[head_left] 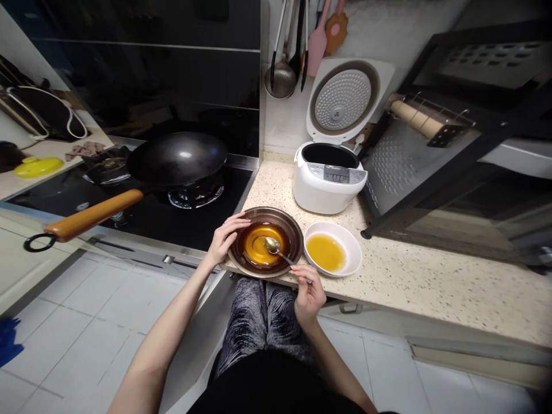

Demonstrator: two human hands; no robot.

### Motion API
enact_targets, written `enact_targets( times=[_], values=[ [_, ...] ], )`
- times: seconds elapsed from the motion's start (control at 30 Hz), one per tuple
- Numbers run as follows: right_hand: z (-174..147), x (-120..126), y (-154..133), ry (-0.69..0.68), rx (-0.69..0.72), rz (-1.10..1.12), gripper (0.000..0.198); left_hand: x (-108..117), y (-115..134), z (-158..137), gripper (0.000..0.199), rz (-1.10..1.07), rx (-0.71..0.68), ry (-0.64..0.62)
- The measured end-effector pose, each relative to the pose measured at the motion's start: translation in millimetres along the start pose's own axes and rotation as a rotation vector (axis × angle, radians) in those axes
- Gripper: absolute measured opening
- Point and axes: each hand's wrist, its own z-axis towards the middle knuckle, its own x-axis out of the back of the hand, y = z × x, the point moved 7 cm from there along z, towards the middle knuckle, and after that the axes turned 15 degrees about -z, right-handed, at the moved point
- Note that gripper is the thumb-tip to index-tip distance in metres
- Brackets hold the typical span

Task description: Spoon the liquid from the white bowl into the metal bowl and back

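Observation:
A round brown metal basin point(295, 227) sits at the counter's front edge, with clear amber liquid in it. My left hand point(224, 237) lies against its left rim, fingers stretched over the edge and thumb apart from them. Between the closed fingers of my right hand point(310, 293) is the handle of a metal spoon point(272, 245), held at the basin's near right side. The spoon's bowl is over the amber liquid; whether it dips in, I cannot tell. Just right of the basin stands a white bowl point(354, 253) with yellow-orange liquid inside.
Behind the bowls, a white rice cooker point(330, 192) stands with its lid point(345, 100) raised. To the left, a black wok point(179, 158) rests on the gas stove point(146, 221), its wooden handle pointing toward me. Utensils including a skimmer point(281, 80) hang on the wall. A dark metal rack point(388, 167) fills the right.

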Motion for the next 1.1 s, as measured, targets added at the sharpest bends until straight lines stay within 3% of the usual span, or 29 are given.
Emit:
enact_targets(
  times=[0.5, 0.87, 1.1],
  values=[
    [25, 30, -10, 0.149, 0.004, -0.049, 0.016, 1, -1, -1, 0.039, -0.012, -0.011, 0.006],
    [42, 70, -1, 0.28, 0.015, -0.158, 0.013, 1, -2, -1, 0.039, -0.002, -0.003, 0.002],
    [48, 88, 15, 0.205, 0.066, -0.251, 0.013, 2, -1, -1, 0.039, 0.016, 0.013, 0.003]
  ],
)
